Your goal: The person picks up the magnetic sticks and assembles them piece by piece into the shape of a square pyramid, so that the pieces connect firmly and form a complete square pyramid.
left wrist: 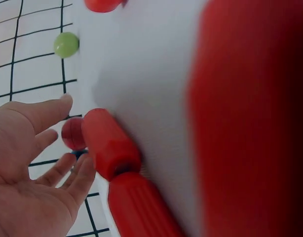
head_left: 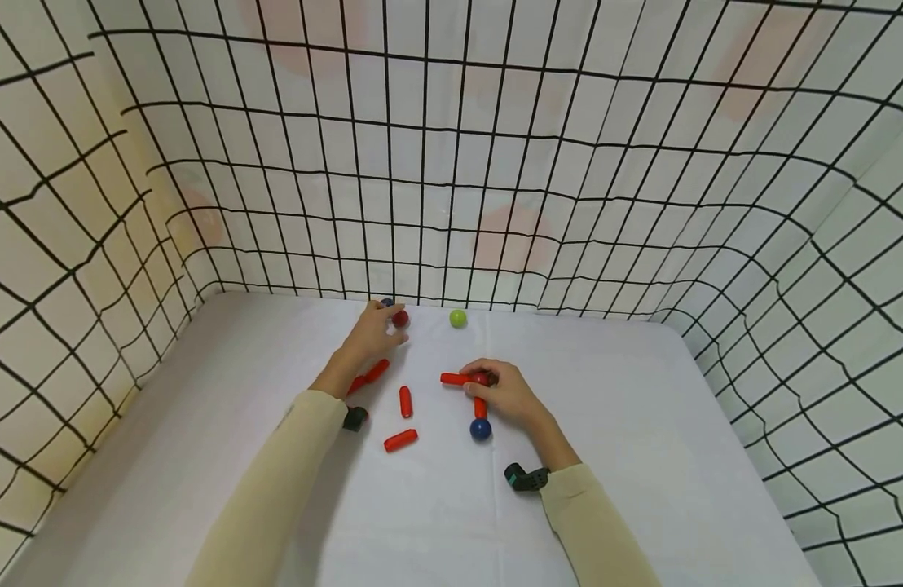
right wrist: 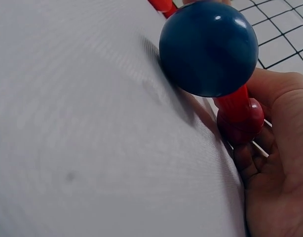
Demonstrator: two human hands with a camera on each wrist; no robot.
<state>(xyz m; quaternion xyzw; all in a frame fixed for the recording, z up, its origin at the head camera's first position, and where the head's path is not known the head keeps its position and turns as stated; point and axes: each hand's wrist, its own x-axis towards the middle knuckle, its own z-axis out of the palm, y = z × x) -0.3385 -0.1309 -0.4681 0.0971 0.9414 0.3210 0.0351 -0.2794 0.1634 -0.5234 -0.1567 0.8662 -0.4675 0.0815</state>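
Note:
My left hand (head_left: pixel 365 336) reaches to the back of the table, thumb and fingers spread around a dark red ball (head_left: pixel 400 319). A dark blue ball (head_left: pixel 387 302) sits just behind it, partly hidden by the fingers. In the left wrist view, a gap shows between the thumb and the red ball (left wrist: pixel 72 133). My right hand (head_left: pixel 512 395) grips another red ball (head_left: pixel 482 378) between thumb and fingers. From that ball one red rod (head_left: pixel 454 378) points left and a second red rod (head_left: pixel 480 408) runs toward me, ending in a large blue ball (right wrist: pixel 208 49).
A lime green ball (head_left: pixel 458 318) lies near the back edge. Loose red rods lie between the arms, one upright in view (head_left: pixel 405 402), one slanted nearer me (head_left: pixel 401 440). More rods (head_left: pixel 378 370) lie beside the left wrist. Black wire mesh (head_left: pixel 437 196) surrounds the white table.

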